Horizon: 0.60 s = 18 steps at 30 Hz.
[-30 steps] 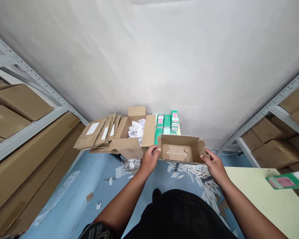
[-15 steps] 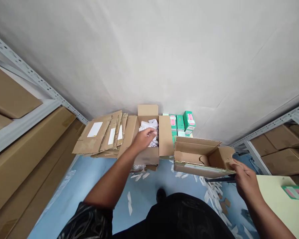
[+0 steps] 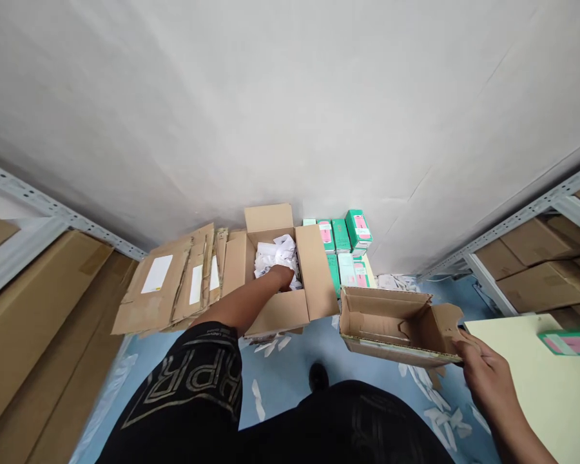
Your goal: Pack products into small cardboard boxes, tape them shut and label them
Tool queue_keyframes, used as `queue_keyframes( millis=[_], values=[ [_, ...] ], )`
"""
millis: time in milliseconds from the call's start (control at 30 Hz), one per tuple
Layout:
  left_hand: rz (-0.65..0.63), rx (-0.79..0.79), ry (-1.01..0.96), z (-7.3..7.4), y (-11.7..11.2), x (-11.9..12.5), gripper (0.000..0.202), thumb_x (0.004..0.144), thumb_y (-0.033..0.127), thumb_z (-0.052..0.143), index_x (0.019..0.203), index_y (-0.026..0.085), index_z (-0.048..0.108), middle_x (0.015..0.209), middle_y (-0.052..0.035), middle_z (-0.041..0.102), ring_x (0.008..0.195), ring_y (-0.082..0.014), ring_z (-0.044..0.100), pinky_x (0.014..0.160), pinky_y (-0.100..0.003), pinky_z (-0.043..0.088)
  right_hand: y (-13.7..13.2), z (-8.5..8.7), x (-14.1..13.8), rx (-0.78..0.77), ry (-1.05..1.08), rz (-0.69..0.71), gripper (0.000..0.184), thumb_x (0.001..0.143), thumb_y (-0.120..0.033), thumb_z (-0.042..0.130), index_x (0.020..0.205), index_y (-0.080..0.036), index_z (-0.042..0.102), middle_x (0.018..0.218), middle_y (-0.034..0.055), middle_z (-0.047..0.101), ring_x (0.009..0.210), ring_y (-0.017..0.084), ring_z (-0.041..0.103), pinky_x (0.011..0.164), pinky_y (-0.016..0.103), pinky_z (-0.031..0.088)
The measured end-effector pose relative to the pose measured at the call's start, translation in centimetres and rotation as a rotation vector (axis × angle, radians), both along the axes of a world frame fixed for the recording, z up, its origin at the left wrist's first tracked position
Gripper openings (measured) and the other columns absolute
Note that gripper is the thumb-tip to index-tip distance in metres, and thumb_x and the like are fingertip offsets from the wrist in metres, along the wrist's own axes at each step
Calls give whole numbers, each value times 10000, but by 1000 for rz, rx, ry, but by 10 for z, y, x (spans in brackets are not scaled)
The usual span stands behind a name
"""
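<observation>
Inside carton (image 3: pixel 290 303), left hand (image 3: pixel 281 277) on papers (image 3: pixel 270 254)

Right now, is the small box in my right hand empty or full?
Empty. The small box is open on top, only bare cardboard inside; right hand grips one end.

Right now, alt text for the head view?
The person's left hand reaches into an open carton of crumpled white papers, while the right hand grips one end of a small empty box. Flattened cardboard lies left of it, green packets to its right.
</observation>
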<state>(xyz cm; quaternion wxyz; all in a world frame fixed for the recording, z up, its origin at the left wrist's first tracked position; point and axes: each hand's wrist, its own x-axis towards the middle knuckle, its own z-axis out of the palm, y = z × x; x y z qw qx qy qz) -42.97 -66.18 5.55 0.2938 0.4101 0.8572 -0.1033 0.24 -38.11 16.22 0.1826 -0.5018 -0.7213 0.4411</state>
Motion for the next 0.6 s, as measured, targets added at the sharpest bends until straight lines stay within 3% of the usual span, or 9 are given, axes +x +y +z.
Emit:
queue_keyframes(
  millis=[133, 300, 500, 600],
  values=[
    [-30, -50, 52, -6, 7, -18, 425, 708, 372, 826, 1063, 146, 768, 1151, -210, 742, 1115, -342, 685, 942, -377, 527, 0, -14, 5, -44, -1, 6, 486, 736, -459, 633, 1075, -150, 792, 1188, 92, 769, 1130, 345, 682, 957, 392, 546],
    [-40, -59, 85, -8, 2, -25, 499, 721, 571, 791, 1021, 172, 786, 1070, -176, 764, 1084, -323, 696, 935, -344, 525, 6, -24, 3, -62, 1, 14, 510, 744, -462, 633, 1105, -136, 785, 1181, 105, 770, 1156, 341, 675, 1002, 378, 521],
    [-71, -52, 111, -11, 7, -11, 383, 741, 417, 784, 1000, 135, 788, 1156, -203, 742, 1104, -341, 689, 966, -377, 517, 7, -28, -2, -69, 3, 15, 514, 735, -474, 630, 1087, -133, 785, 1132, 108, 782, 1133, 345, 681, 994, 392, 526],
    [-37, -35, 128, -4, 10, -8, 322, 760, 353, 750, 1001, 142, 785, 1126, -205, 749, 1077, -335, 698, 941, -382, 527, 3, -27, -1, -67, 22, 40, 499, 745, -473, 623, 1080, -140, 787, 1126, 100, 785, 1148, 335, 676, 992, 378, 527]
  ],
)
